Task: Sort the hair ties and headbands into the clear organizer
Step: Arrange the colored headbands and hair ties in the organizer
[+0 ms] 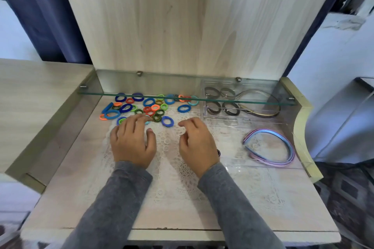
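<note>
A pile of several colourful hair ties [149,107] in blue, green, orange and red lies at the back left of the tabletop, partly under a glass shelf. My left hand [132,141] hovers at the pile's near edge, fingers relaxed over some ties, holding nothing visible. My right hand [197,144] is beside it over the lace mat, fingers loosely bent and empty. The clear organizer [228,164] stands to the right. Its back compartments hold dark hair ties [230,108] and a dark headband [269,114]. Pink and blue headbands [289,147] lie in its front compartment.
A glass shelf [141,95] on metal pegs spans the back, low over the ties and organizer. A wooden panel [172,20] rises behind it. A white lace mat [172,168] covers the table's middle. Raised wooden edges [303,127] border both sides.
</note>
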